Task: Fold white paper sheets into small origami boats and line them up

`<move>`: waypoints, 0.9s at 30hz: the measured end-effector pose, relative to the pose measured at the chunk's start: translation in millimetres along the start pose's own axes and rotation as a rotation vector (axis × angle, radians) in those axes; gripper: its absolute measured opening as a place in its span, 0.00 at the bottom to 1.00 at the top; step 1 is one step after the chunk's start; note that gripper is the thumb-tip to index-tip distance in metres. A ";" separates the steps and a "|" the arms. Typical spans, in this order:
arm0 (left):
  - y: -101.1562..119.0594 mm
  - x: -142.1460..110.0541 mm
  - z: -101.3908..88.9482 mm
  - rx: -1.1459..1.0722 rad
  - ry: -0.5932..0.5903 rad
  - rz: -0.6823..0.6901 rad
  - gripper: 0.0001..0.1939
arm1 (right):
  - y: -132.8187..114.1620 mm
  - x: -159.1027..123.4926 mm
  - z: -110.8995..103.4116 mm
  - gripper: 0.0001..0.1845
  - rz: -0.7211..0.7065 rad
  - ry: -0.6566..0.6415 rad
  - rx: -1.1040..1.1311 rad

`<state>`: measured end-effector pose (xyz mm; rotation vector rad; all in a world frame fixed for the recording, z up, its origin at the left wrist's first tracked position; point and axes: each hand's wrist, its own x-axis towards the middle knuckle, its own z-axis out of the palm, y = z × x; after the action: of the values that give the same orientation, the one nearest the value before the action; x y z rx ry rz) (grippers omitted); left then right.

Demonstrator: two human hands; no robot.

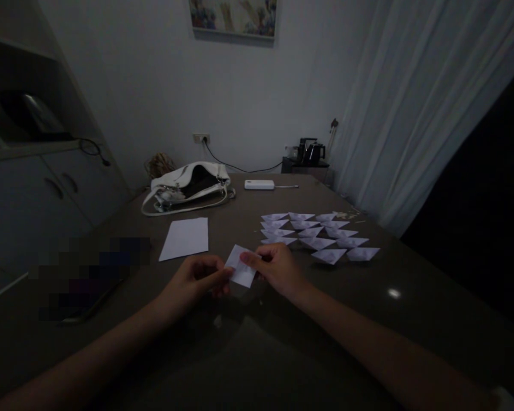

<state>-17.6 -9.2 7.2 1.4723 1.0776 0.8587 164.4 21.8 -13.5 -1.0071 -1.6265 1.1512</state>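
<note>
Between my two hands is a small folded piece of white paper (242,276), held tilted above the dark table. My left hand (201,278) pinches its left edge between thumb and fingers. On the other side, my right hand (279,268) grips the right edge, its thumb lying on the paper's face. Beyond my right hand stand several folded paper boats (317,243) in rough rows. A flat stack of white paper sheets (185,237) lies beyond my left hand.
A white handbag (188,185) with a loose strap rests at the table's far left. Near the far edge lies a white power bank (259,185) with a short cable. Small scraps (345,215) sit behind the boats. A blurred-out object (89,285) is at the left.
</note>
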 end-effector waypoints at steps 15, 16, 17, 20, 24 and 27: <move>-1.4 0.8 -2.1 -0.038 0.145 0.070 0.15 | -2.0 0.5 -2.4 0.23 0.187 -0.084 0.342; -2.2 0.9 -0.9 -0.031 0.149 0.063 0.15 | -1.7 -1.1 0.4 0.22 0.192 -0.153 0.323; -2.9 1.1 0.6 -0.029 0.145 0.053 0.15 | -1.6 -2.8 3.3 0.21 0.188 -0.203 0.304; -4.0 2.2 3.7 -0.031 0.107 0.011 0.16 | -2.1 -5.6 8.1 0.18 0.176 -0.203 0.256; -5.1 4.9 1.6 0.042 0.020 -0.045 0.15 | -2.4 -3.1 2.2 0.16 0.256 -0.224 0.170; -7.6 6.6 -2.7 0.177 -0.033 -0.009 0.15 | -2.2 -2.0 -3.0 0.18 0.319 -0.310 0.046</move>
<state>-19.2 -1.9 -0.1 1.6212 1.1589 0.7452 167.6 20.2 -11.2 -1.1293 -1.7064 1.6178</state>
